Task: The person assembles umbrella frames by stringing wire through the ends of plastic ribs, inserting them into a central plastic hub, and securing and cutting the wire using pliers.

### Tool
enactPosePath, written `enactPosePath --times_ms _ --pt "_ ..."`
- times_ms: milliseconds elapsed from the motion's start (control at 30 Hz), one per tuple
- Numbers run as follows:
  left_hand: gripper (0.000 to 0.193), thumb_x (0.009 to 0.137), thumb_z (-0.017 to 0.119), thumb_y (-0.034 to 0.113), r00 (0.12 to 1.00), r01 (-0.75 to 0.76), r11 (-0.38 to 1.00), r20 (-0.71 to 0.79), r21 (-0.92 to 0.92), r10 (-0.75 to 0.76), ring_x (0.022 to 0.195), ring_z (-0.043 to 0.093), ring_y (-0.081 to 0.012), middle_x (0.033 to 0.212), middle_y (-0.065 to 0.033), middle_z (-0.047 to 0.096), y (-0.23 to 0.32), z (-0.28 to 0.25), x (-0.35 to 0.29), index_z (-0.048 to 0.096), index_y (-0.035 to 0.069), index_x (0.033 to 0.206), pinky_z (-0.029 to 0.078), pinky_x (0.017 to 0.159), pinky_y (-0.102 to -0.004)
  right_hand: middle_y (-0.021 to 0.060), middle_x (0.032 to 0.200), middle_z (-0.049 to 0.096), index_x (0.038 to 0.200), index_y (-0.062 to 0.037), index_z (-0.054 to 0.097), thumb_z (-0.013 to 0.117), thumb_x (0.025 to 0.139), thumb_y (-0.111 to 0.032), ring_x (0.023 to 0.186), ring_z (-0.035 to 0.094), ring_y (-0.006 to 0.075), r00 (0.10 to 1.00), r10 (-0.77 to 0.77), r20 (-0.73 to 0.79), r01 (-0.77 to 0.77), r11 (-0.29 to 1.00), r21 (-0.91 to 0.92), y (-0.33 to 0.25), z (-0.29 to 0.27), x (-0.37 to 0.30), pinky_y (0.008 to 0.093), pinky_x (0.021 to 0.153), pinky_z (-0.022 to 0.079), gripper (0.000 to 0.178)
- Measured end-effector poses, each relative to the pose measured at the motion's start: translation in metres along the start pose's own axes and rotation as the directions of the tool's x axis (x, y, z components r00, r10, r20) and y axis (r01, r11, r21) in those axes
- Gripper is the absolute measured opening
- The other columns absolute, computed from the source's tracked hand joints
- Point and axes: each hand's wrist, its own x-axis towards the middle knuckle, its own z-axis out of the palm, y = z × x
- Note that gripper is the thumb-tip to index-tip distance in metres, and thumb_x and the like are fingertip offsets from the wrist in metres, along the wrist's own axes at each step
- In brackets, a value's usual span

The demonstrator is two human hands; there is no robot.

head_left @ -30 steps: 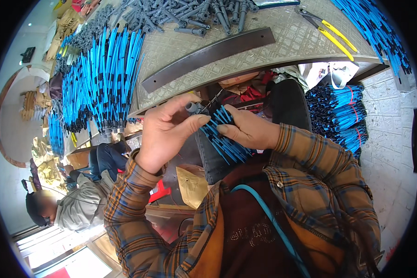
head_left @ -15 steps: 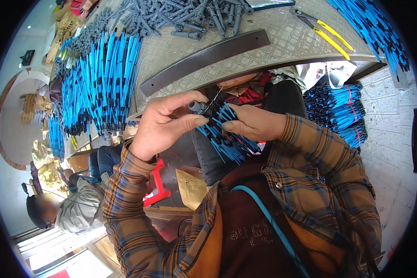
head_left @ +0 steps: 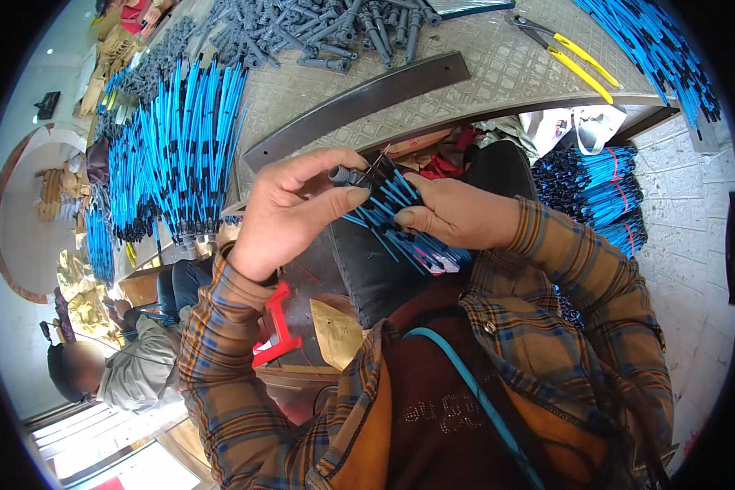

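My left hand (head_left: 290, 208) is closed on a grey ribbed plastic connector (head_left: 347, 175), pinched between thumb and fingers. Its ribbed end points left, and dark wire ends lie against its other side. Wrapped in my right hand (head_left: 457, 212) is a bundle of blue-and-black wires (head_left: 396, 229), fanning down over my lap. The two hands are close together in front of me, just off the table's near edge. My right fingers are partly hidden behind the wires.
On the table (head_left: 482, 90) lie a dark curved metal bar (head_left: 359, 106), yellow-handled pliers (head_left: 567, 57) and a heap of grey connectors (head_left: 302, 28). Blue wire bundles (head_left: 180, 147) stand at the left; others (head_left: 600, 192) sit right, below the table. A person (head_left: 139, 359) sits at the left.
My right hand has shifted slightly right, and the wire bundle has turned a little in it. My left thumb has moved slightly up, near the wire ends.
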Motion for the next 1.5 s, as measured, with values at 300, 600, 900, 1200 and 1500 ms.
enactPosePath --times_ms 300,600,900,1200,1500 --pt "0.027 0.078 0.062 -0.005 0.965 0.146 0.984 0.232 -0.103 -0.119 0.078 0.050 -0.0015 0.096 0.0000 0.058 -0.014 -0.005 0.008 0.059 -0.002 0.104 0.042 0.067 -0.0158 0.0095 0.095 0.052 0.112 -0.0019 0.042 0.041 0.093 -0.042 0.090 0.050 0.0151 0.969 -0.056 0.241 0.014 0.985 0.172 0.025 -0.003 0.002 0.0320 0.081 0.042 0.044" --pt "0.026 0.079 0.061 -0.003 0.981 0.006 1.000 0.196 -0.013 -0.003 0.083 0.053 -0.0060 0.095 -0.0021 0.059 -0.023 -0.001 0.009 0.057 -0.001 0.105 0.044 0.072 -0.0202 0.0053 0.093 0.049 0.110 -0.0028 0.044 0.037 0.092 -0.049 0.089 0.046 0.0121 0.955 0.012 0.296 -0.103 0.950 0.293 0.029 -0.001 0.004 0.0290 0.080 0.042 0.050" --pt "0.027 0.079 0.062 0.001 0.984 -0.047 0.998 0.173 0.046 0.038 0.087 0.056 -0.0107 0.097 -0.0046 0.059 -0.028 -0.001 0.009 0.055 0.001 0.105 0.045 0.076 -0.0243 0.0084 0.088 0.054 0.104 -0.0002 0.047 0.034 0.091 -0.055 0.083 0.051 0.0154 0.974 0.087 0.210 -0.145 0.949 0.279 0.028 0.007 0.003 0.0317 0.074 0.043 0.058" --pt "0.030 0.079 0.062 0.000 0.997 -0.073 0.994 -0.012 0.083 0.075 0.087 0.055 -0.0097 0.095 -0.0053 0.058 -0.042 0.012 0.002 0.048 0.003 0.106 0.045 0.074 -0.0236 0.0190 0.081 0.056 0.100 -0.0003 0.045 0.038 0.090 -0.051 0.077 0.058 0.0303 0.974 0.226 -0.010 -0.224 0.968 0.109 0.017 0.023 -0.002 0.0387 0.067 0.044 0.052" --pt "0.038 0.079 0.061 -0.003 0.997 0.073 0.987 -0.005 -0.140 -0.074 0.089 0.053 -0.0091 0.097 -0.0059 0.057 -0.027 0.010 0.003 0.042 0.005 0.111 0.043 0.075 -0.0212 0.0136 0.080 0.054 0.100 -0.0020 0.048 0.039 0.093 -0.044 0.071 0.054 0.0234 0.937 0.073 -0.341 -0.126 0.983 -0.135 0.010 0.036 -0.012 0.0329 0.067 0.044 0.043"
